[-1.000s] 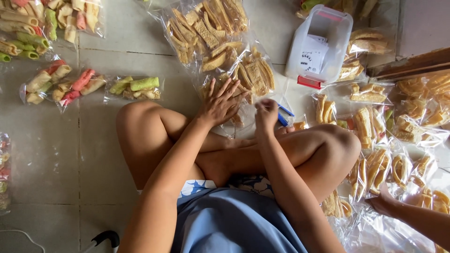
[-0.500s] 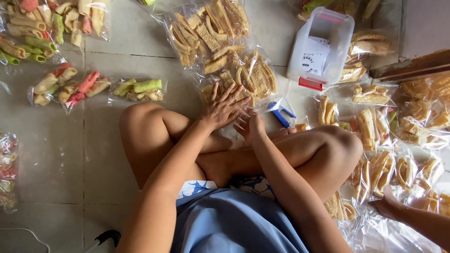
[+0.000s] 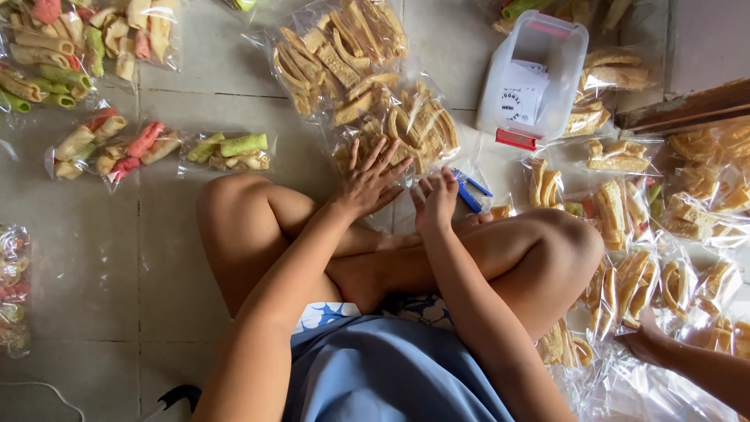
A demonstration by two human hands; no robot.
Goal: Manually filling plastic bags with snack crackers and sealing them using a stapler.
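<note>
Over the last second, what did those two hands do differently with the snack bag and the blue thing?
The right hand left the blue stapler on the floor and drew in to the bag of yellow crackers. The left hand stayed spread flat on that bag. The white tub and other snack bags did not move.

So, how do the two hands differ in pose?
The left hand lies flat, fingers spread, on a clear bag of yellow crackers. The right hand is curled, fingers bunched, beside a blue stapler. Whether it grips anything is unclear. Both are bare and close together.
</note>
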